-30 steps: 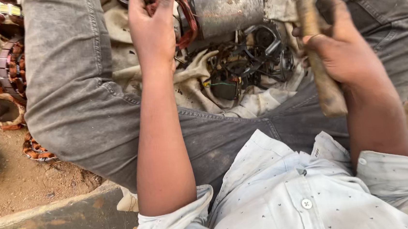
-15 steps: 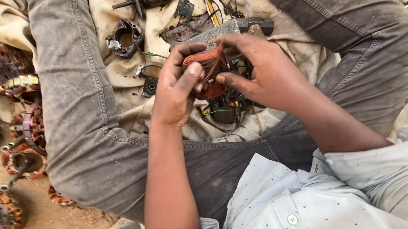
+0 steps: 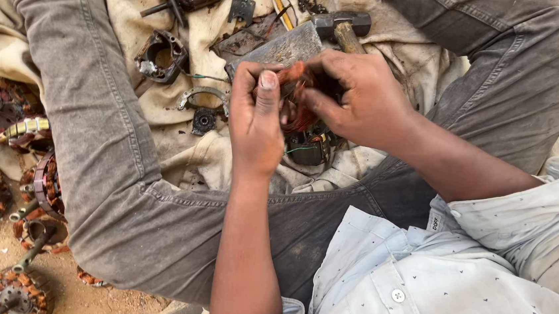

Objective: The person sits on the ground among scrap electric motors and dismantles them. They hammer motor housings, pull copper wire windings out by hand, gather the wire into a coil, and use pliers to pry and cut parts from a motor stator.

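Still both hands clasping copper coil, hammer now visible

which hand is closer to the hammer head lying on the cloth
Right. The right hand sits just below the hammer, its knuckles almost at the handle. The left hand is farther off to the side, gripping the copper wire bundle with the right.

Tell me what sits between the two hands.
In the head view, a bundle of reddish copper wire sits pinched between the left hand and right hand.
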A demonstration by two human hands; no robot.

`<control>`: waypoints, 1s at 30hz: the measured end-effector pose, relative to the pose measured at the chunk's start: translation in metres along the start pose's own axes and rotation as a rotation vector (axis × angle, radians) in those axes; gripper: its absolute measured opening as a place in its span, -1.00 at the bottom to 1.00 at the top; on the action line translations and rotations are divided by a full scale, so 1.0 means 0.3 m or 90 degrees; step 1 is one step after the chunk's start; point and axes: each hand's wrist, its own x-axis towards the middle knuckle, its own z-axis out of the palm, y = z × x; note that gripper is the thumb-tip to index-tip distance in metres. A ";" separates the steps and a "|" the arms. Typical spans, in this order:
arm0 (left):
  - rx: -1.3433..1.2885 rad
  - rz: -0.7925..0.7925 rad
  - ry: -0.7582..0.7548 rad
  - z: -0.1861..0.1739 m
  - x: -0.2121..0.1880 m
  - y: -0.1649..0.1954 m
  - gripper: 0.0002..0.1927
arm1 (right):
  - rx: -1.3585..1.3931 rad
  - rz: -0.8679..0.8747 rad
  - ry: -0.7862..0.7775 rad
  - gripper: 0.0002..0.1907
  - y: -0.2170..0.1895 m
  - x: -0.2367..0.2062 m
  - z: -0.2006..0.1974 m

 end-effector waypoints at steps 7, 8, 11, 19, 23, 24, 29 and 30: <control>0.134 0.065 0.062 0.066 -0.038 0.025 -0.72 | -0.135 0.027 0.018 -0.83 0.001 -0.004 -0.004; 0.181 0.082 0.083 0.065 -0.036 0.029 -0.73 | -0.153 0.008 0.017 -0.81 0.002 -0.001 -0.004; 0.049 -0.008 0.110 0.057 -0.019 0.038 -0.81 | -0.150 -0.052 0.005 -0.77 0.018 0.015 -0.006; -0.104 -0.105 0.037 0.001 -0.016 0.048 -0.73 | 0.164 0.087 -0.172 -0.75 0.113 0.005 -0.037; -0.172 -0.098 -0.013 -0.027 -0.021 0.041 -0.71 | 0.357 0.219 -0.175 -0.73 0.148 -0.012 -0.011; -0.152 -0.093 -0.007 -0.031 -0.019 0.038 -0.72 | 0.385 0.231 -0.169 -0.72 0.154 -0.014 -0.001; -0.016 0.006 0.028 -0.036 -0.018 0.021 -0.74 | 0.553 0.232 -0.197 -0.68 0.158 -0.019 0.032; 0.023 0.026 0.040 -0.034 -0.021 0.016 -0.75 | 0.562 0.232 -0.197 -0.70 0.154 -0.022 0.036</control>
